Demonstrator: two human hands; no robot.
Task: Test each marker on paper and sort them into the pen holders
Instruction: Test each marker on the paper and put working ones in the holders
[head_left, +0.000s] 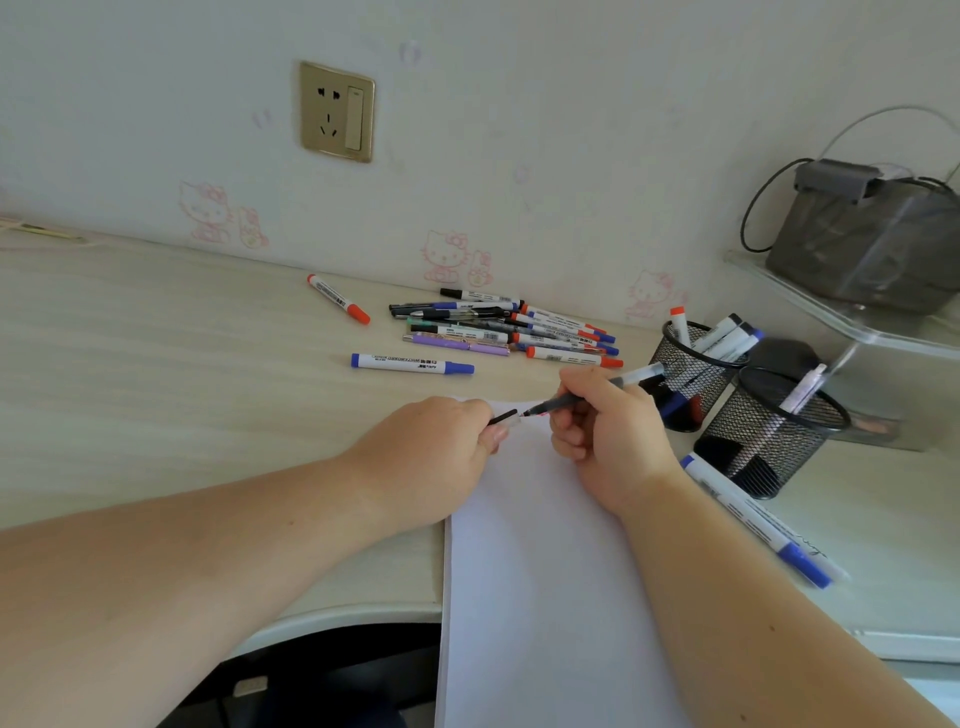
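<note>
My right hand (605, 434) grips a slim black pen (631, 378), its tip pointing left just above the white paper (540, 571). My left hand (441, 447) pinches the pen's small black cap (503, 417), a short gap from the tip. A pile of markers and pens (506, 327) lies near the wall. Single markers lie apart: a red one (337, 299), a blue one (412, 363) and another blue one (758, 519) beside the holders. Two black mesh pen holders stand at the right: the far holder (693, 376) has several markers, the near holder (774, 431) has one pale pen.
A clear shelf (841, 306) with a grey case (867, 239) and a cable stands at the back right. A wall socket (336, 111) sits above the desk. The desk's front edge (337, 618) curves below my left arm, and the paper overhangs it.
</note>
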